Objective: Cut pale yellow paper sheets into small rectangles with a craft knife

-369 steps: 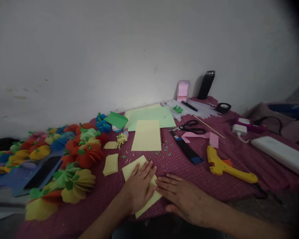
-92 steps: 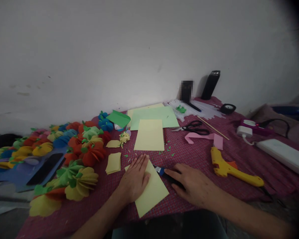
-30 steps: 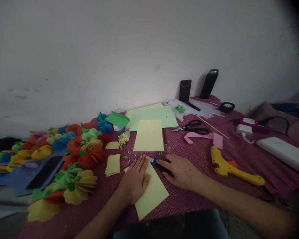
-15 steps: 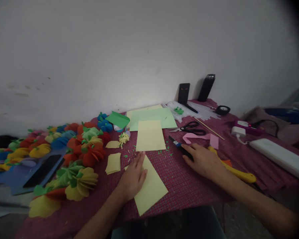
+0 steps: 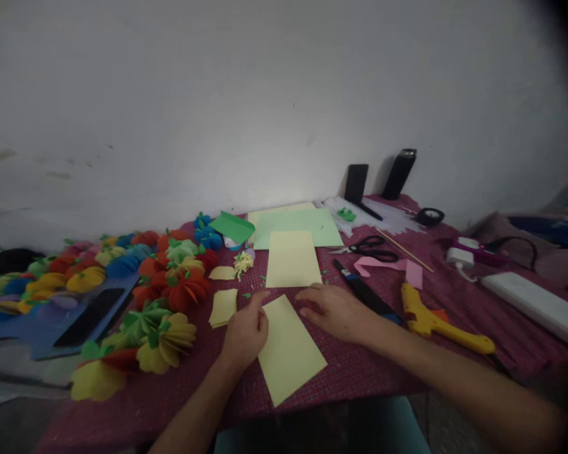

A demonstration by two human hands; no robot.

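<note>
Two sheets of pale yellow paper lie in front of me: the nearer sheet (image 5: 291, 353) is turned at an angle, the farther sheet (image 5: 293, 258) lies straighter. My left hand (image 5: 247, 329) is at the left edge of the nearer one, fingers stretched forward and holding nothing. Over the upper right side of that sheet, my right hand (image 5: 336, 311) has its fingers apart, also with nothing in them. A black and blue cutter knife (image 5: 366, 291) lies just beyond the right hand. Left of my left hand is a small stack of cut yellow paper pieces (image 5: 223, 308).
Colourful paper pumpkins (image 5: 184, 287) crowd the left side. Black-handled scissors (image 5: 372, 248), a pink paper strip (image 5: 383, 263), a yellow glue gun (image 5: 435, 321) and a white power strip (image 5: 532, 306) lie to the right. Light green paper (image 5: 298, 224) and clear sticks (image 5: 397, 217) sit near the wall.
My right hand has let go of the cutter knife and moved left to the nearer yellow sheet. My left hand has shifted off that sheet's top corner to its left edge.
</note>
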